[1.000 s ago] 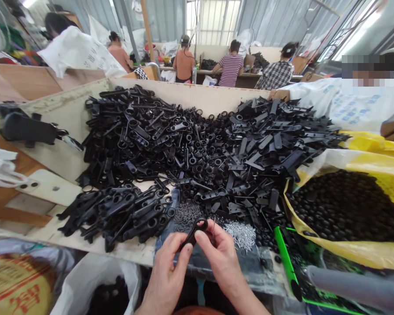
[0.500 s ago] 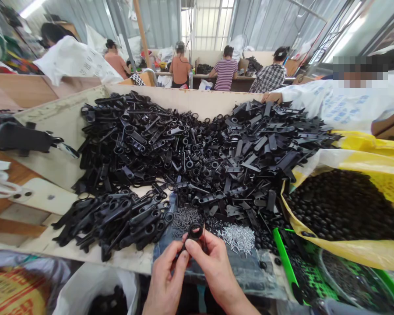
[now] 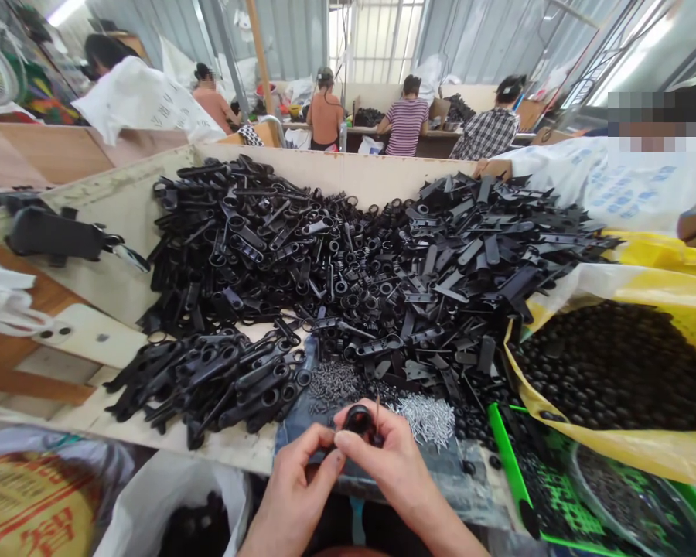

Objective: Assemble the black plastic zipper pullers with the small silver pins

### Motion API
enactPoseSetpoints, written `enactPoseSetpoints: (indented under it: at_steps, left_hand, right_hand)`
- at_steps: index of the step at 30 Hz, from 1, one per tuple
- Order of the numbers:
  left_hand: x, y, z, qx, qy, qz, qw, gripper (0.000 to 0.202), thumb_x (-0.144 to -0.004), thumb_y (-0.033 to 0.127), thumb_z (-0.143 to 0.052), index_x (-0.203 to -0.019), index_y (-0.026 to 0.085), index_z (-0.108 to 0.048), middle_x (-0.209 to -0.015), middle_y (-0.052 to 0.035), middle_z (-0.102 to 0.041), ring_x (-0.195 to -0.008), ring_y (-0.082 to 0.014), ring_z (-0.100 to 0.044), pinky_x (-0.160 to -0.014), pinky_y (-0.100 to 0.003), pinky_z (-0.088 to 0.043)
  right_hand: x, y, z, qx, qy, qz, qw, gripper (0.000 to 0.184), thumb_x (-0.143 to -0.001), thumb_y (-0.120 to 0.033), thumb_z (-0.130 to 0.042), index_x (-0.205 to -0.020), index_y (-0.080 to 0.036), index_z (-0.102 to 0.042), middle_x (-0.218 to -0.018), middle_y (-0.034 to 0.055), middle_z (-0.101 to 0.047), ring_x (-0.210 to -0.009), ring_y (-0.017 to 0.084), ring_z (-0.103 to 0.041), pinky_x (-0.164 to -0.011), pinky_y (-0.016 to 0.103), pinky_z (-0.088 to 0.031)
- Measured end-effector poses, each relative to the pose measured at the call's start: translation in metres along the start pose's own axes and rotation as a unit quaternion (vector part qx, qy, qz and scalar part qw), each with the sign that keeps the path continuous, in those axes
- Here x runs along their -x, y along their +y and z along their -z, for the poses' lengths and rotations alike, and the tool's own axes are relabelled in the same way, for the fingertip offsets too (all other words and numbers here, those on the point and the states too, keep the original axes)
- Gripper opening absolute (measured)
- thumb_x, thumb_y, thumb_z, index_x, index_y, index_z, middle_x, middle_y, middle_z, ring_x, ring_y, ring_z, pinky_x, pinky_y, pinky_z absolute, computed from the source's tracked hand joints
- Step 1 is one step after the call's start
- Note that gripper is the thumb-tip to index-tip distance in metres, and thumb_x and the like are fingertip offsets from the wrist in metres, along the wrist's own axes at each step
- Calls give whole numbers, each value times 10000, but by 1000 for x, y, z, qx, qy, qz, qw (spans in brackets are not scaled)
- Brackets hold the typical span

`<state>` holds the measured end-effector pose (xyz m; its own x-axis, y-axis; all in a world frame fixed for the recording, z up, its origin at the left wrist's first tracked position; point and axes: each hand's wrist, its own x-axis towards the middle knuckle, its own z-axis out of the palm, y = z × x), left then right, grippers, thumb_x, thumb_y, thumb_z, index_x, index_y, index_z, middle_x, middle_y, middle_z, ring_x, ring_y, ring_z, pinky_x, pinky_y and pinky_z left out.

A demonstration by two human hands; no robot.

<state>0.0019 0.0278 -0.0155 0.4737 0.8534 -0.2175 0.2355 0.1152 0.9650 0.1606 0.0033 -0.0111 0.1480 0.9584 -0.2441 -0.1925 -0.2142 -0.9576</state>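
Both my hands meet low in the middle, holding a small black plastic part with a round ring end. My left hand pinches the part's near-left side, most of which is hidden by the fingers. My right hand is closed round the ring end, thumb on its near side. A thin pointed thing sticks up by the right fingers; its kind is unclear. Just beyond my hands lie a heap of silver screws and a pile of small dark grey pieces. Several long black parts with ring ends lie at left.
A large mound of black plastic parts fills the wooden-walled bench. On the right are a yellow sack of black round pieces and a green tray. A white sack stands below at left. Several people sit farther back.
The ring end has tilted and now shows its opening more toward me. My hands have shifted slightly right and stay together. The camera view has turned a little left.
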Motion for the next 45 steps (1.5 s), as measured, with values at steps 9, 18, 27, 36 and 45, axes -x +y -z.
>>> enactPoseSetpoints:
  at_steps: [9,18,27,36,45]
  left_hand:
    - [6,3,9,-12,-40,34,999,372,-943,477,-611,-1240,260,-671,-1272,-93,-705,-1205,-284,-634,-938,-336,-555]
    - [9,9,1,-78,-94,-62,991,527,-900,331,-657,-1417,401,-586,-1417,-13,-661,-1269,-254,-624,-1139,-420,-456]
    - [11,11,-12,-61,-78,-40,994,581,-824,189,-647,-1398,276,-627,-1363,-55,-702,-1215,-254,-663,-1119,-406,-477]
    - [9,20,6,-9,-20,-46,999,536,-907,395,-632,-1412,219,-588,-1290,-107,-729,-1127,-253,-695,-840,-283,-575]
    - [5,16,94,-463,355,-156,797,255,-974,366,-547,-841,202,-690,-918,-75,-672,-857,-255,-608,-821,-384,-457]
  right_hand:
    - [7,1,8,71,-29,42,996,135,-782,-306,-774,-793,-174,-746,-704,-28,-592,-652,128,-473,-608,243,-375]
    - [20,12,8,50,-56,89,993,112,-818,-259,-748,-745,-180,-718,-736,-13,-602,-693,144,-508,-620,241,-405]
    - [25,27,11,55,-40,45,997,323,-825,-448,-759,-677,-169,-690,-685,6,-588,-630,151,-515,-574,244,-440]
    - [-11,9,15,59,-53,27,996,361,-773,-517,-808,-953,-205,-786,-788,43,-699,-663,193,-609,-622,282,-533]
    - [-99,-36,-40,422,-48,164,890,375,-992,-364,-522,-1287,-185,-669,-933,35,-722,-710,155,-626,-686,252,-513]
